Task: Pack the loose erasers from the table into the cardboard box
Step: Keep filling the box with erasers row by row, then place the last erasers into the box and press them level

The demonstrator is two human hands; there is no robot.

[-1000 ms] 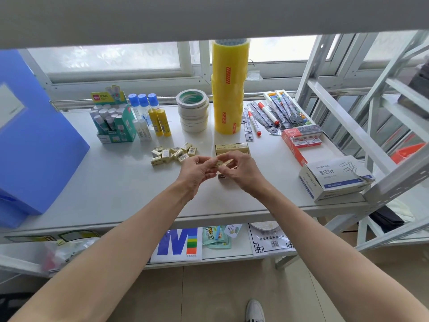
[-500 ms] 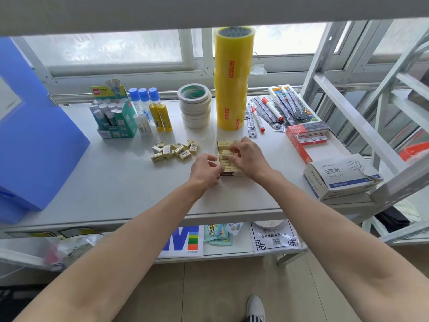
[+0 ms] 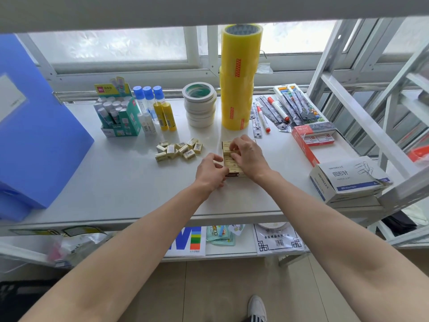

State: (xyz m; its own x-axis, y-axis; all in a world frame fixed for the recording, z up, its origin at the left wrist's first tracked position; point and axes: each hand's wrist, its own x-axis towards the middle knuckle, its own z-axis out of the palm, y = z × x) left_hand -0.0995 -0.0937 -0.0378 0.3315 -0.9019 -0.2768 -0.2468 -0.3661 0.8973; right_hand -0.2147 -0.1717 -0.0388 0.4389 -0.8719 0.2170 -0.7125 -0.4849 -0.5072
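Observation:
A small open cardboard box (image 3: 229, 164) lies mid-table with rows of cream erasers in it. My right hand (image 3: 248, 154) is over the box, its fingertips pinching an eraser (image 3: 228, 151) at the box's upper rows. My left hand (image 3: 210, 173) rests against the box's left side with fingers curled; whether it holds the box wall I cannot tell for sure. A heap of several loose cream erasers (image 3: 178, 149) lies on the white table (image 3: 116, 177) to the left of the box.
Behind stand a tall stack of yellow tape rolls (image 3: 239, 77), white tape rolls (image 3: 200, 105), glue sticks (image 3: 166, 116) and a green glue box (image 3: 117, 117). Markers and pens (image 3: 278, 110), a red box (image 3: 311, 140) and a paper-clip box (image 3: 346, 180) sit right. A blue folder (image 3: 34, 126) stands left.
Both hands came down from mid-air, where they held an eraser between them, onto the box. The right hand now sets an eraser among the rows; the left steadies the box's side.

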